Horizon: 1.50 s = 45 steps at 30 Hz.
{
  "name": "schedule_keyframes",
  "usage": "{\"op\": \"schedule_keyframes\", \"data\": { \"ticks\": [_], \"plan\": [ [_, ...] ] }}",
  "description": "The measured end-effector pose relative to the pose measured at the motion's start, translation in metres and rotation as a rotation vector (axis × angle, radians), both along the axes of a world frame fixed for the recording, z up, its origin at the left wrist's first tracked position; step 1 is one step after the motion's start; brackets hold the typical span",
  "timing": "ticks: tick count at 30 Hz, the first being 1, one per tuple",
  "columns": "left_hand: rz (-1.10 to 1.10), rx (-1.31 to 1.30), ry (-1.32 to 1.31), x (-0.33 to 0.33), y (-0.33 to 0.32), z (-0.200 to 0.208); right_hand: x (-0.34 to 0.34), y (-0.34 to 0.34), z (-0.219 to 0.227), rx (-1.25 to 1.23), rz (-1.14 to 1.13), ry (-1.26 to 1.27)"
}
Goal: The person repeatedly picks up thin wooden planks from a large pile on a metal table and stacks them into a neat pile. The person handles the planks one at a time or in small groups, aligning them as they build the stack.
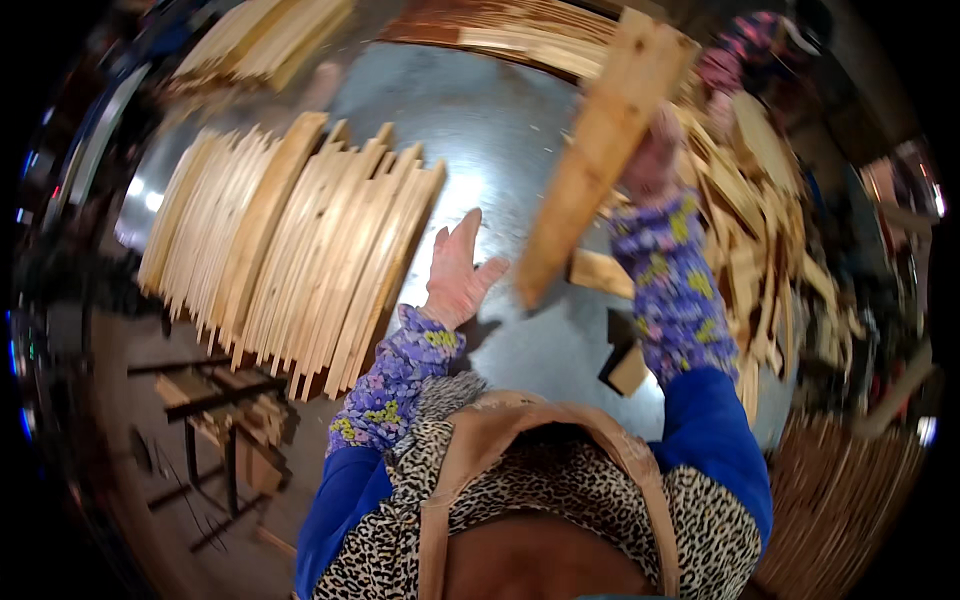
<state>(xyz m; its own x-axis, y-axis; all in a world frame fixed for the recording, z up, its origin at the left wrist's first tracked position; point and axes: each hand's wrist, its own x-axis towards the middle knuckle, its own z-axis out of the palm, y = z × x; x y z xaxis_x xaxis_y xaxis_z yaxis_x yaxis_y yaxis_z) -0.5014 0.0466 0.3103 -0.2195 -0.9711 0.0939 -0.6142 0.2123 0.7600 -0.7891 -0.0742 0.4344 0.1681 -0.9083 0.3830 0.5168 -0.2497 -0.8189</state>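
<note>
My right hand [655,160] grips a wide wooden board [600,150], which is raised and tilted over the metal table [520,130]. The board's lower end points toward me. Near the middle of the table, my left hand [460,272] is held with its fingers stretched out and nothing in it. Just left of that hand lies a row of thin wooden strips [330,230], packed side by side with uneven ends. One wider plank [265,230] sits among them. Small wood blocks [602,273] lie under my right forearm.
A heap of loose wood pieces [745,240] covers the table's right side. More boards are stacked at the far left [260,40] and along the far edge [500,25]. Another person's sleeve [735,65] shows at the far right. A black metal stand [225,400] is at lower left.
</note>
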Motion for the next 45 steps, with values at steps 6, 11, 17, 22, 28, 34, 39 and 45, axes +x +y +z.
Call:
{"op": "schedule_keyframes", "data": {
  "ticks": [6, 11, 17, 22, 28, 34, 39, 45],
  "plan": [
    [-0.066, 0.601, 0.504, -0.008, 0.022, -0.004, 0.007, 0.024, -0.080, 0.521, -0.360, -0.216],
    [0.122, -0.179, -0.703, 0.053, 0.076, -0.029, -0.047, 0.130, -0.184, 0.811, -0.643, 0.478],
    [0.139, -0.187, -0.901, 0.120, 0.089, -0.042, -0.175, 0.203, -0.158, 0.870, -1.070, 1.607],
    [0.190, 0.127, -0.836, 0.121, 0.084, -0.046, -0.224, 0.247, -0.158, 1.315, -1.073, 1.696],
    [0.206, -0.262, -0.680, 0.086, 0.108, -0.074, -0.222, 0.343, -0.214, 1.470, -1.125, 1.664],
    [-0.131, -0.220, 0.032, -0.042, 0.108, -0.084, -0.169, 0.415, -0.150, 1.192, -1.171, 0.462],
    [-0.694, 0.497, -0.013, -0.160, 0.071, -0.051, -0.009, 0.426, -0.145, 0.901, -0.377, -0.192],
    [-0.970, 0.616, -0.244, -0.151, 0.056, -0.024, 0.002, 0.403, -0.183, 0.833, -0.134, 0.783]
  ]
}}
